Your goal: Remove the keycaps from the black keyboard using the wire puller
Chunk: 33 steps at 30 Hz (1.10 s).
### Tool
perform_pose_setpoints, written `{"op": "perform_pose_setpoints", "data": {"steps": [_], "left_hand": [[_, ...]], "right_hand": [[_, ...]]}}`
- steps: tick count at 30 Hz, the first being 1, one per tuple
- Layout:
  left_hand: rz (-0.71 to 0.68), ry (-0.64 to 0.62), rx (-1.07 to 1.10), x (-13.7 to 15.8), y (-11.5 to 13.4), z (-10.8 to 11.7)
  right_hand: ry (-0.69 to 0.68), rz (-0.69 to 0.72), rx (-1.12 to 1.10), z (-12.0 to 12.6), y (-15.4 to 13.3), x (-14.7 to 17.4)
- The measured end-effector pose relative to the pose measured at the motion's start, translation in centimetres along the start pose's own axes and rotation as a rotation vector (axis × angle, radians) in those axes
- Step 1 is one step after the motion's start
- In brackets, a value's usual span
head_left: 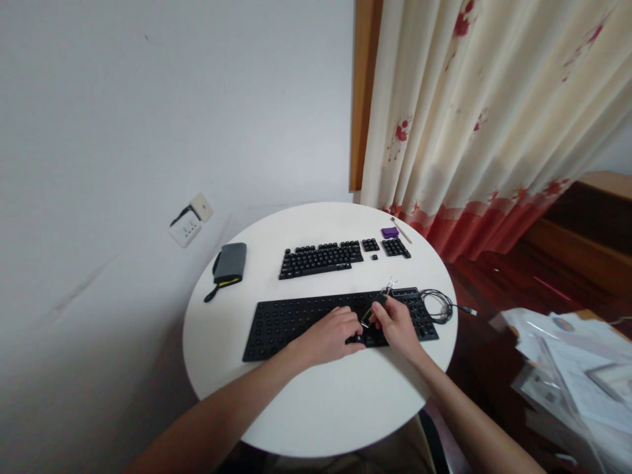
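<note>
A black keyboard (291, 322) lies across the white round table, with most of its keycaps off and rows of small switches exposed. My right hand (395, 324) is closed around the dark handle of a wire keycap puller (390, 287); wire loops stick out at both ends, the lower one close to the keyboard. Just left of it, my left hand (336, 334) rests on the keyboard with bent fingers. Between its thumb and forefinger shows a black keycap (358, 338) with a pale mark; whether it sits on the board I cannot tell.
Removed keycaps (320, 259) lie in keyboard order behind the keyboard. A coiled cable (444, 308) is at the right, a grey pouch (230, 262) at the left. A purple item (390, 232) and a thin brush (401, 230) lie near the table's (306, 408) back-right edge.
</note>
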State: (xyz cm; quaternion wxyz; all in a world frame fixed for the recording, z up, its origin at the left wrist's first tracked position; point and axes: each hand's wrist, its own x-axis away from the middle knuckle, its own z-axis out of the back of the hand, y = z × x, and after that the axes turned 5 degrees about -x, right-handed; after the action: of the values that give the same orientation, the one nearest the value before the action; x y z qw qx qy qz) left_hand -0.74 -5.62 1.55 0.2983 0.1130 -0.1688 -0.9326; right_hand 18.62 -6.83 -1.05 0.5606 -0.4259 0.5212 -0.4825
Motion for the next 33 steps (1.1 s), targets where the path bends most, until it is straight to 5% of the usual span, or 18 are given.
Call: {"op": "perform_pose_setpoints", "data": {"steps": [7, 12, 20, 27, 33], "left_hand": [[0.024, 0.166, 0.244, -0.4, -0.7, -0.4], [0.190, 0.251, 0.324, -0.5, -1.4, 1.0], [0.344, 0.385, 0.001, -5.2, -5.6, 3.8], [0.436, 0.360, -0.215, -11.6, -8.0, 1.5], [0.451, 0.347, -0.236, -12.6, -9.5, 0.8]], "right_hand": [[0.002, -0.008, -0.004, 0.2, 0.1, -0.2], [0.044, -0.040, -0.069, 0.3, 0.7, -0.2], [0.038, -0.007, -0.091, 0.1, 0.9, -0.3], [0.039, 0.006, -0.087, 0.1, 1.0, 0.0], [0.041, 0.008, -0.057, 0.1, 1.0, 0.1]]}}
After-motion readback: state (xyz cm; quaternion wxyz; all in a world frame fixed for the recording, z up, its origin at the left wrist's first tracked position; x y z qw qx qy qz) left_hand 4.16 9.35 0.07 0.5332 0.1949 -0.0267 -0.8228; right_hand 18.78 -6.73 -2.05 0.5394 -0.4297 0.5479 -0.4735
